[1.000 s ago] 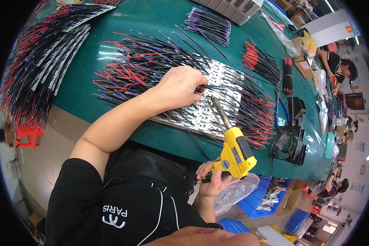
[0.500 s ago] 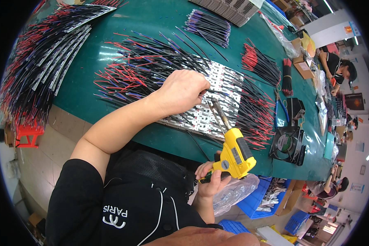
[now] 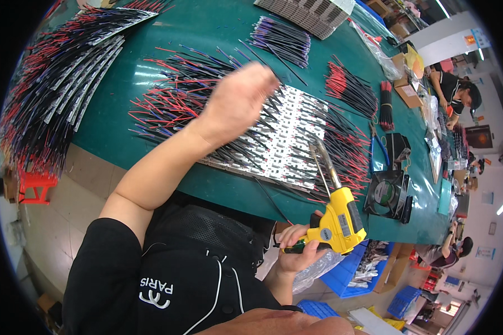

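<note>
Boards (image 3: pixel 279 134) at near edge of desk (image 3: pixel 223 191) seem largely wired; remainder unclear.
Soldering gun (image 3: pixel 343 220) held by right hand (image 3: pixel 296 259); grip of left hand (image 3: pixel 235 101) cannot be told.

Soldering gun (image 3: pixel 341 220): smooth yellow plastic, low sheen; its nose (image 3: pixel 328 162) bare metal, dulled. Tabletop (image 3: pixel 117 111): green, slick, glossy, throwing back white glare. Wires (image 3: pixel 346 142): smooth, plastic-looking sleeving. Shirt (image 3: pixel 103 268): matt black cloth. Crate (image 3: pixel 341 279): blue plastic. Bag (image 3: pixel 314 272): clear, crinkled plastic film, shiny. Box (image 3: pixel 412 100): brown cardboard, matt.
</note>
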### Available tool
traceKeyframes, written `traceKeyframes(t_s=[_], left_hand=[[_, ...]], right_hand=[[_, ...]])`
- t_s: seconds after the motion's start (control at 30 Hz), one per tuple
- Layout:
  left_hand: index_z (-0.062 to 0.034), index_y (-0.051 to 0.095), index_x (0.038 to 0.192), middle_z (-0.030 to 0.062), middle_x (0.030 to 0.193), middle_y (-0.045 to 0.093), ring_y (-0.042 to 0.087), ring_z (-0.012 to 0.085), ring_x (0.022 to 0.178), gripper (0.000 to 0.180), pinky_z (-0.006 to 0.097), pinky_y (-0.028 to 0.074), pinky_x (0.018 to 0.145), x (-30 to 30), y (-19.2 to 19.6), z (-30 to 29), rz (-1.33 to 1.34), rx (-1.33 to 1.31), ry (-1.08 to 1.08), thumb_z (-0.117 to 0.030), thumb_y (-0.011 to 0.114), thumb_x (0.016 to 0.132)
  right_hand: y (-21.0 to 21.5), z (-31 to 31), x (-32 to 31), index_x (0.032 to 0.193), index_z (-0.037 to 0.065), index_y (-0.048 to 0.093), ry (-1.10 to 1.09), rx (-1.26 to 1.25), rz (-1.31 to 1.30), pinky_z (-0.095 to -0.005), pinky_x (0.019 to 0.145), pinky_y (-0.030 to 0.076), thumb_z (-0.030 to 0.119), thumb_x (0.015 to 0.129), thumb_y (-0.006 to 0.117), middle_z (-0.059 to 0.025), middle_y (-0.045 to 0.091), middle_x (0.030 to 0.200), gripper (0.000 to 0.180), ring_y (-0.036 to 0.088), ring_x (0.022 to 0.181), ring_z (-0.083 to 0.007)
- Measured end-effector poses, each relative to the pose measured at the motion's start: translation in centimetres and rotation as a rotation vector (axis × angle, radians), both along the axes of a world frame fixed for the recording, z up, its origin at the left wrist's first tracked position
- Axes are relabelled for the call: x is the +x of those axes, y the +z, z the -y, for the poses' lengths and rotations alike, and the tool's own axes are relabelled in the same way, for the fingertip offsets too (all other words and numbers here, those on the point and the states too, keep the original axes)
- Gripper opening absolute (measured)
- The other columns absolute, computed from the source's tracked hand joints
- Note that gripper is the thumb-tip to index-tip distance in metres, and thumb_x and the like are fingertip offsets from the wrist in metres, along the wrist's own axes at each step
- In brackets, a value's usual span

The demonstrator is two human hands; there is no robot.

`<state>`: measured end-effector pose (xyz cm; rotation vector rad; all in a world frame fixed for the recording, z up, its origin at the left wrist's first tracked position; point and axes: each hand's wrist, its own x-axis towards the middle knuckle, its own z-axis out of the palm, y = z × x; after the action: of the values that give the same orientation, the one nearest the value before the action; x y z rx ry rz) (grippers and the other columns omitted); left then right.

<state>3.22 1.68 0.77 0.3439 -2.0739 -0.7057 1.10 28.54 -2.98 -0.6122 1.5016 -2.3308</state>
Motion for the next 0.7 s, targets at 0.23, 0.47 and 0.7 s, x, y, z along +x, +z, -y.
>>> traceKeyframes(t_s=[0.23, 0.47, 0.7], left_hand=[[0.0009, 0.058, 0.1, 0.005, 0.076, 0.055, 0.048, 0.0105, 0.065, 0.015, 0.021, 0.039, 0.058, 2.6, 2.9, 0.7, -0.14, 0.327, 0.049, -0.004, 0.055, 0.087], [-0.0015, 0.067, 0.087, 0.0095, 0.076, 0.058, 0.057, 0.0213, 0.07, 0.013, 0.03, 0.045, 0.062, 1.3, -0.6, -0.6, 0.245, 0.154, -0.253, -0.004, 0.066, 0.074], [-0.0009, 0.066, 0.082, 0.0109, 0.075, 0.059, 0.058, 0.0285, 0.073, 0.013, 0.035, 0.046, 0.065, 0.7, -2.1, -1.3, 0.353, 0.182, -0.247, -0.007, 0.068, 0.07]], right_hand=[[2.7, -2.2, -1.8, 0.126, -0.01, 0.026, -0.158, 0.062, -0.266, -0.023, 0.036, 0.038, 0.037, 0.092, 0.041, -0.0037, 0.042, 0.053, 0.06, 0.038, 0.036, -0.0112], [7.2, -2.4, -2.4, 0.128, -0.009, 0.023, -0.26, -0.068, -0.559, -0.0221, 0.037, 0.036, 0.037, 0.094, 0.036, -0.0033, 0.042, 0.055, 0.058, 0.038, 0.038, -0.0102], [1.7, -0.8, -0.4, 0.124, -0.01, 0.03, -0.032, 0.015, -0.111, -0.0239, 0.033, 0.036, 0.032, 0.092, 0.041, -0.0038, 0.041, 0.051, 0.054, 0.037, 0.033, -0.0114]])
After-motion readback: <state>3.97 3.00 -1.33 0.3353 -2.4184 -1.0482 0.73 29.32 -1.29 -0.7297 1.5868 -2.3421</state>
